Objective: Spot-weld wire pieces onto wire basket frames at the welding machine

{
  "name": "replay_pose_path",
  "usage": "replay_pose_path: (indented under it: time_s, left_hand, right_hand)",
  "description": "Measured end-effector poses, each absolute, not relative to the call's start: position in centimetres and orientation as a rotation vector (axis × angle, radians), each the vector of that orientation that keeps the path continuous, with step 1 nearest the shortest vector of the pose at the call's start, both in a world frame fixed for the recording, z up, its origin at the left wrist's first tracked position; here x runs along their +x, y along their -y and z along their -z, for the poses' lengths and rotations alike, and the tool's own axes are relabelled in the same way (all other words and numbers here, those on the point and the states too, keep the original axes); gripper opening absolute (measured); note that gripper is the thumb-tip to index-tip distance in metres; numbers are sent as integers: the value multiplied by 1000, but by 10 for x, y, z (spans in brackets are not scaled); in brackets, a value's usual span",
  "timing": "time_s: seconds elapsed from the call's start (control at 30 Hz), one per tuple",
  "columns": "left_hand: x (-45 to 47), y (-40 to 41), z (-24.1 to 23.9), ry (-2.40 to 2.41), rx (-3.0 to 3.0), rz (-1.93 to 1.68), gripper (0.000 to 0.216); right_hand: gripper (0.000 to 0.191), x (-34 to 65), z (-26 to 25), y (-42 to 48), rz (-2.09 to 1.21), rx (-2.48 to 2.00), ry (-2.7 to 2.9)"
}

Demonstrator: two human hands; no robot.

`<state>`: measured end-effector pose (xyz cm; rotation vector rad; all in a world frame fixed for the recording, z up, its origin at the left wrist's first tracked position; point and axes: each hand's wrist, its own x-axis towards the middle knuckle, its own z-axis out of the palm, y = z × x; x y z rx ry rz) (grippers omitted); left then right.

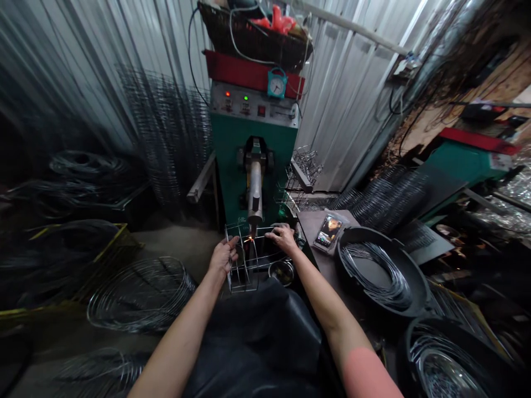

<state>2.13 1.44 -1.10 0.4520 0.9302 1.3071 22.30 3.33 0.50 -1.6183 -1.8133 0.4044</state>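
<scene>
Black covering (257, 345): draping over the lap, lying nearest.
Left hand (224, 255): closing its grip on the left side of the wire frame (245, 268).
Right hand (282, 239): pinching a thin wire (261, 237) in a closed grip; not showing clearly whether joining the frame.
Wire frame: sitting between the hands, under the electrode arm (256, 190).
Sparks (249, 239): glowing at the arm's lower tip.
Round bowl (281, 272): sitting just below the right hand.
Phone (329, 230): lying on the counter (317, 218), near a black tray (343, 257) holding coiled wire (388, 276).
Green machine (228, 141): standing ahead, showing red and green lamps.
Teal clock (276, 84): hanging against the machine's red top.
Corrugated wall (336, 72): rising behind.
</scene>
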Motion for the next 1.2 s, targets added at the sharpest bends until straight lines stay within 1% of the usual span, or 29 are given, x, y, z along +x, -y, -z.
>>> replay_pose_path:
  time_s: [0.2, 0.37, 0.47, 0.57, 0.7, 0.83, 0.93, 1.1, 1.2]
  left_hand:
    - [18, -13, 11, -938, 466, -1271, 36]
    - [14, -12, 7, -954, 509, -1229, 35]
    - [13, -8, 6, -972, 554, -1204, 36]
    - [4, 6, 8, -972, 589, -1170, 38]
    - [-29, 37, 21, -1096, 520, -1120, 36]
    - [-71, 76, 30, -1308, 449, -1168, 37]
    - [-91, 102, 26, -1281, 464, -1232, 45]
    - [-100, 113, 19, -1169, 433, -1233, 55]
    - [-105, 108, 18, -1127, 554, -1130, 56]
  right_hand:
    - [28, 222, -6, -32, -410, -1654, 1810]
    - [30, 219, -2, -31, -421, -1660, 1820]
    - [27, 218, 2, -23, -365, -1639, 1829]
    - [23, 221, 4, -2, -279, -1522, 1889]
    - [41, 241, 0, 41, -283, -1324, 2003]
    - [34, 270, -17, 80, -318, -1352, 2011]
    - [34, 279, -35, 98, -387, -1296, 1921]
    - [32, 253, -68, 110, -617, -949, 1632]
    - [31, 226, -86, 108, -527, -827, 1583]
